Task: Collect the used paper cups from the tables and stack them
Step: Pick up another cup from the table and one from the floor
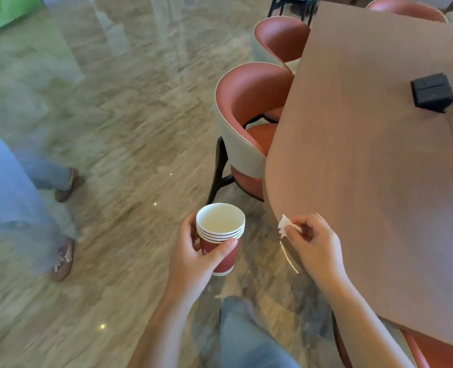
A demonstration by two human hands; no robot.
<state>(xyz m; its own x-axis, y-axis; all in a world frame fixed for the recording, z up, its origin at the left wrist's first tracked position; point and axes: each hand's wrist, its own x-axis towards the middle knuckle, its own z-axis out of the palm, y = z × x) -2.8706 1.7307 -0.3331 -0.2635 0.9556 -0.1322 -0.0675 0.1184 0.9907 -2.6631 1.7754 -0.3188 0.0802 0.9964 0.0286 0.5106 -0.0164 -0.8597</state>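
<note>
My left hand (193, 257) is closed around a stack of several red paper cups (221, 236) with white rims, held upright over the floor just left of the table's near corner. The top cup looks empty inside. My right hand (314, 244) pinches a small crumpled scrap of white tissue (286, 225) at the edge of the brown table (366, 168). No loose cups show on the table.
A black box (432, 92) sits on the table at the right. Two red and grey chairs (249, 123) are tucked in along the table's left side. Another person's legs and brown shoes (63, 257) stand on the marble floor at the left.
</note>
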